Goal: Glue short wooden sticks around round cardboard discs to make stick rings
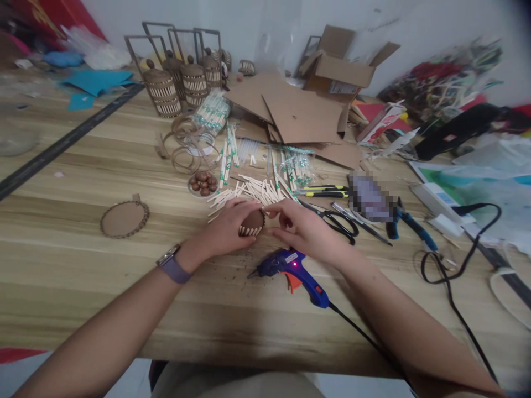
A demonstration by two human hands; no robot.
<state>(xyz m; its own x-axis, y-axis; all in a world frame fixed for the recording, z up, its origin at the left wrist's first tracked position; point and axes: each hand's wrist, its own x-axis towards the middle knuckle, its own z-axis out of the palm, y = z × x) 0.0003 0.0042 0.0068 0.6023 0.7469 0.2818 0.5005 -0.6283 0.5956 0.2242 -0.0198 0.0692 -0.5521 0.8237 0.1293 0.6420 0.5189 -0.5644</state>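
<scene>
My left hand is wrapped round a small round cardboard piece edged with short light sticks along its near side. Just right of it, my right hand has its fingers curled near the piece's rim; whether they pinch anything is too small to tell. A blue glue gun with an orange trigger and a lit red light lies below my right hand, nozzle to the left. Behind the hands is a pile of cut sticks. To the left, a cardboard disc with a braided rim lies flat.
Black scissors, yellow-black cutters and blue-handled pliers lie to the right. Brown balls fill a small dish. Lantern-like stick containers, cardboard sheets and an open box stand behind. A black cord runs frontward.
</scene>
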